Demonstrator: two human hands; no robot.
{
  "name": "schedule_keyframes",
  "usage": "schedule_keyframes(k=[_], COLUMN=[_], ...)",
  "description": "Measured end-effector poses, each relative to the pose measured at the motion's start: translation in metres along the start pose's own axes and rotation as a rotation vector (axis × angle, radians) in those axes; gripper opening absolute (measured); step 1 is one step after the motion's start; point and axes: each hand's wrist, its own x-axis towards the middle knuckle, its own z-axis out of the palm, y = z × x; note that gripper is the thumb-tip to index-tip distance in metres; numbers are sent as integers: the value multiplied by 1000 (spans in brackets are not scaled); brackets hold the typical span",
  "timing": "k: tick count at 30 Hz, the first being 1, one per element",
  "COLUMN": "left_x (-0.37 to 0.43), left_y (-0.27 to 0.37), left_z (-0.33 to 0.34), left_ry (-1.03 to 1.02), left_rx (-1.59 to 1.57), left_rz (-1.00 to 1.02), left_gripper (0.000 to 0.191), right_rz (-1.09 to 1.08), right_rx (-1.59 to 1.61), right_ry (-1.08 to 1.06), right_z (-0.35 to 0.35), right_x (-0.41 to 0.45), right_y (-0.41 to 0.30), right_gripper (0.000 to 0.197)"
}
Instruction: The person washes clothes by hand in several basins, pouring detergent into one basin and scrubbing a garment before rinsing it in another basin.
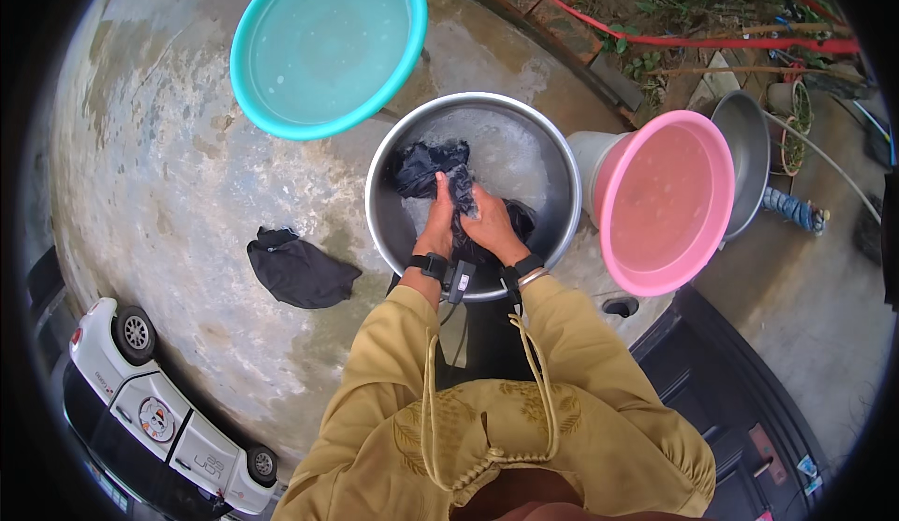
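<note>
A wet dark cloth (428,168) lies bunched in a round metal basin (379,229) that holds cloudy, sudsy water (502,145). My left hand (437,220) grips the cloth from the left, thumb pointing up. On the other side my right hand (491,225) has hold of the same cloth, close beside the left one. Part of the fabric trails below the hands and out to the right. Both sets of fingers are partly hidden by the cloth. Each wrist wears a black strap, and a small grey device (460,281) hangs by the left one.
A turquoise basin (326,43) of water stands at the upper left, a pink basin (664,201) of water at the right. Behind the pink one leans a metal pan (748,163). A dark garment (303,272) lies on the concrete floor. A white car (158,409) is parked lower left.
</note>
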Motion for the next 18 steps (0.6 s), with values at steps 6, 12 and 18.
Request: schedule_keyframes(k=[6,12,18], left_x=[-5,-88,-86], left_y=[-25,10,9], left_z=[-16,42,-30], left_ry=[210,340,469], left_rx=[208,509,1123], left_rz=[119,321,662], left_gripper=[67,52,40], right_rz=[-57,64,211], right_rx=[-35,-231,-634], right_ry=[78,350,349], right_z=[-9,-29,-69], right_x=[-11,2,-5], right_y=[-28,-6,7], right_gripper=[30,25,27])
